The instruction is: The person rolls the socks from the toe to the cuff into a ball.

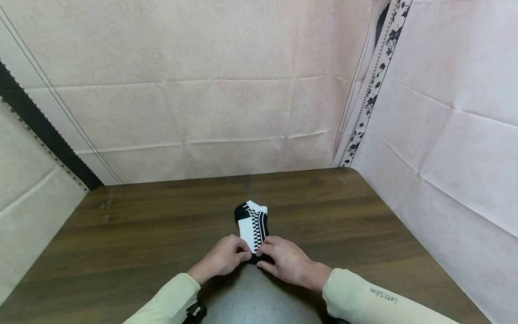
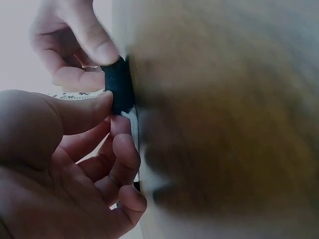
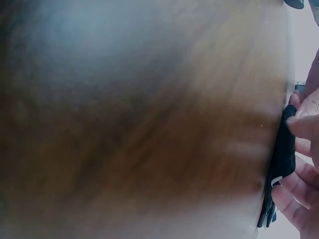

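Note:
A black-and-white sock [image 1: 247,227] with a checkered band and stripes lies flat on the wooden table, in the middle of the head view. My left hand [image 1: 226,257] pinches the left side of its black near end. On the right side of that same end, my right hand [image 1: 288,261] grips with thumb and fingers. The left wrist view shows the black end [image 2: 119,87] folded between both hands, thumbs on the near side. In the right wrist view the dark fabric [image 3: 283,154] stands just off or on the table; fingers partly hide it.
The brown wooden table [image 1: 162,216] extends around the hands, with a pale glare patch on its near part. Light patterned cloth [image 1: 226,112] hangs behind the table, and another cloth panel [image 1: 453,135] borders its right side.

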The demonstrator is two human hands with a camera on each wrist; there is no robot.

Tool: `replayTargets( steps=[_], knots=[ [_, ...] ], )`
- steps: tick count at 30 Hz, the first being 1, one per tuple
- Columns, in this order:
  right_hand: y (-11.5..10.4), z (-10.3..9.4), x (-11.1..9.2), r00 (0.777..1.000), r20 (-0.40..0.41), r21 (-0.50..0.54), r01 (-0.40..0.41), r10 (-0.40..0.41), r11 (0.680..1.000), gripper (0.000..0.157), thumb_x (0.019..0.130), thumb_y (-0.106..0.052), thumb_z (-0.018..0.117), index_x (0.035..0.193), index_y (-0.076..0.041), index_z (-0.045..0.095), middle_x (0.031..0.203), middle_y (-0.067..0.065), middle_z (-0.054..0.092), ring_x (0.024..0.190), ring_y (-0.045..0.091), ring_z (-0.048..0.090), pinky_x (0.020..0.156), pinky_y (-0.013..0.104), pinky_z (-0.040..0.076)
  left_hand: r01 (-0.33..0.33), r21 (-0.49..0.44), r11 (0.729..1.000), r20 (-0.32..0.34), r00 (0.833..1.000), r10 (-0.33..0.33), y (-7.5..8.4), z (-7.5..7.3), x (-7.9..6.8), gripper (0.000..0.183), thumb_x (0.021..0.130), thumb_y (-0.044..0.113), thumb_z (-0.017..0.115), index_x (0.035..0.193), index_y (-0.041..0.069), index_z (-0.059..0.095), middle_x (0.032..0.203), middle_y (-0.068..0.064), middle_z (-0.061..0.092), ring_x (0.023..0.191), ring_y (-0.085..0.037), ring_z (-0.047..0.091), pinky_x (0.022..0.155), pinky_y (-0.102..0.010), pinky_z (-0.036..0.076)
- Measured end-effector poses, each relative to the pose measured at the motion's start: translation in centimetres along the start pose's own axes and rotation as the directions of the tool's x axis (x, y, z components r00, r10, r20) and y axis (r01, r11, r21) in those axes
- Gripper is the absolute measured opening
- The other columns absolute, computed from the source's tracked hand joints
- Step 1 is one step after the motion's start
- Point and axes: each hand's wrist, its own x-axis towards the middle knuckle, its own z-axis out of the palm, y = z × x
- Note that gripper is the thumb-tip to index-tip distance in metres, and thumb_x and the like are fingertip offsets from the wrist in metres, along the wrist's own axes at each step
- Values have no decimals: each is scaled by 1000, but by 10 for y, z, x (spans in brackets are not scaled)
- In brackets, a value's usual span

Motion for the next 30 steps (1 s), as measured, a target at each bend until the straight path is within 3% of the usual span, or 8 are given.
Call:
replayTargets(
  steps=[4,12,21,30],
  knots=[
    [-1,0,1,1000,30,14,-4,3,1000,8,92,-20,76,97,-16,71,97,-4,60,88,8,57,78,26,50,22,-10,1000,3,1000,-22,-1,1,0,11,92,8,72,81,12,72,76,8,63,72,-10,54,68,-32,47],
    [-1,0,2,999,41,0,-12,12,1000,5,95,-16,71,98,-14,69,100,-3,58,94,11,55,83,27,50,-11,-48,999,-8,1000,10,2,2,-2,11,91,6,71,86,14,65,69,4,56,63,-12,50,62,-31,42],
    [-3,4,2,998,40,4,-45,44,999,5,95,-15,71,98,-13,67,101,-3,56,94,13,54,83,28,49,-17,7,1000,-29,999,17,0,1,-5,9,90,10,75,84,17,75,73,12,62,68,-6,54,66,-31,45],
    [-5,4,4,995,50,9,-86,85,996,6,99,-17,66,96,-12,65,97,-4,53,91,12,52,81,28,48,-35,65,997,-32,999,37,2,0,-3,12,78,16,86,82,18,75,72,15,63,68,-3,56,65,-29,46]
  ],
)
